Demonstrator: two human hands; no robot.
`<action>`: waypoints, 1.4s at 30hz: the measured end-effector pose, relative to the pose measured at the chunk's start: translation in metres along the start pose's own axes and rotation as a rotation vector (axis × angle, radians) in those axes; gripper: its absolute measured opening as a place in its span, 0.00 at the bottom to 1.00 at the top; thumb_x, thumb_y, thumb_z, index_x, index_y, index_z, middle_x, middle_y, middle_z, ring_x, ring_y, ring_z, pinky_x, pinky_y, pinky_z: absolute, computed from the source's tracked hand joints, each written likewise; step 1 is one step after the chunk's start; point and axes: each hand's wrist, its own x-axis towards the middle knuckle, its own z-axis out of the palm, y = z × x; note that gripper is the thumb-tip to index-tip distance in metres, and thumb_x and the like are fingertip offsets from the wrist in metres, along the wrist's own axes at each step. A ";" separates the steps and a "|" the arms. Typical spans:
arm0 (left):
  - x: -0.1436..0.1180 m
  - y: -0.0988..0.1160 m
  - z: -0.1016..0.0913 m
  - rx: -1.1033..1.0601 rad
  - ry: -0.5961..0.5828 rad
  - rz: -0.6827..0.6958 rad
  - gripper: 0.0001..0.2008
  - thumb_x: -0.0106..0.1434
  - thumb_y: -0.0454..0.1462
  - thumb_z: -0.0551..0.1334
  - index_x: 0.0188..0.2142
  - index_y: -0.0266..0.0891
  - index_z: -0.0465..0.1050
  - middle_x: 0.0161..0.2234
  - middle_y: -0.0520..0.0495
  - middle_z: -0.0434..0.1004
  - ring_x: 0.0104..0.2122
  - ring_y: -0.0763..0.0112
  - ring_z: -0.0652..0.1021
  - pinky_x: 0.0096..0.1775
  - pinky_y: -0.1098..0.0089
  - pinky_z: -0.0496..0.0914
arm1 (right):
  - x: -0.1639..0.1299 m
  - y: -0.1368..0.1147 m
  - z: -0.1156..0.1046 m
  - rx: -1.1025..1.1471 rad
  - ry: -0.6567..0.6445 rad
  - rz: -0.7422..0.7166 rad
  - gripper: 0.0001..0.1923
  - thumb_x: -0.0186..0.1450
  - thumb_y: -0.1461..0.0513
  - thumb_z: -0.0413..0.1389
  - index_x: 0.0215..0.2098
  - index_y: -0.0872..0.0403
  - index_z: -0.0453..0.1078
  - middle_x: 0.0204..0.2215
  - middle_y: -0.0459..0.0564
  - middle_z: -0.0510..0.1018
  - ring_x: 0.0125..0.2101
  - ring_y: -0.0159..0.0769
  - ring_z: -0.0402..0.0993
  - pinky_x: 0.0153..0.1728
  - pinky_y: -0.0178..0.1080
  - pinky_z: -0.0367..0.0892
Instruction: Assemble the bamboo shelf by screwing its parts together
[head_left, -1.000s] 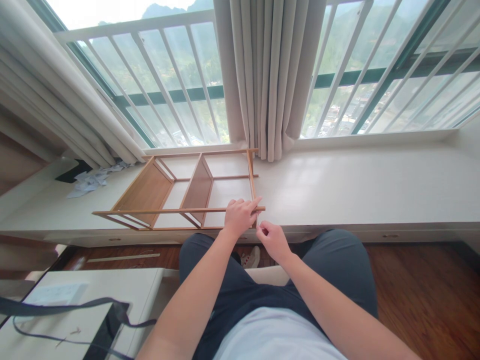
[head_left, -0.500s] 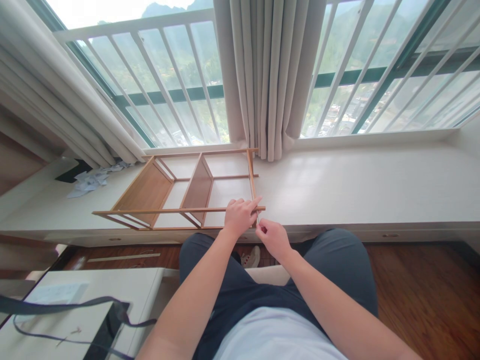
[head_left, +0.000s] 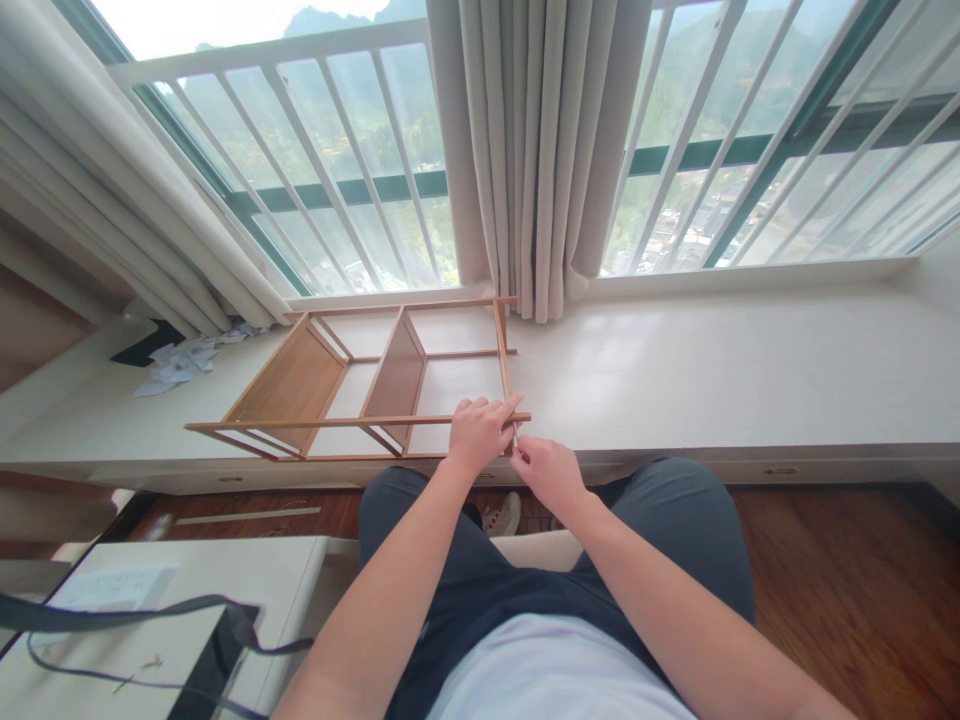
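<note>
A light wooden shelf frame [head_left: 300, 380] lies on its side on the white window ledge [head_left: 712, 370]. My left hand [head_left: 480, 432] rests on the frame's near rail at its right end, fingers pressing the wood. My right hand [head_left: 551, 470] is just to the right, fingers pinched on a small thin metal tool [head_left: 516, 438] that points at the frame's right corner. The tool's tip is mostly hidden between my hands.
Grey curtains [head_left: 540, 150] hang behind the frame at the barred window. Crumpled paper and plastic [head_left: 180, 360] lie at the ledge's left end. A white table [head_left: 150, 630] with a dark strap [head_left: 150, 610] and small screws stands at lower left. Wooden floor lies to the right.
My right hand has moved slightly up and left, closer to the frame's corner and my left hand. The left hand and the frame have stayed in place.
</note>
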 end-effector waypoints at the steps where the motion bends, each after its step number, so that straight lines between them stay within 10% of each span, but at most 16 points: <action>1: 0.000 0.000 0.000 -0.001 -0.002 0.000 0.26 0.67 0.42 0.63 0.64 0.51 0.67 0.39 0.48 0.84 0.40 0.59 0.77 0.43 0.59 0.62 | 0.000 0.000 -0.001 -0.005 0.000 -0.001 0.11 0.67 0.60 0.53 0.28 0.51 0.72 0.26 0.48 0.79 0.24 0.33 0.66 0.27 0.39 0.43; 42: 0.002 0.002 -0.001 -0.005 -0.010 -0.015 0.25 0.67 0.42 0.62 0.64 0.52 0.67 0.39 0.47 0.84 0.40 0.60 0.77 0.44 0.59 0.62 | -0.004 0.008 0.024 0.883 0.000 0.071 0.20 0.69 0.49 0.50 0.24 0.50 0.57 0.16 0.40 0.60 0.21 0.32 0.58 0.25 0.36 0.55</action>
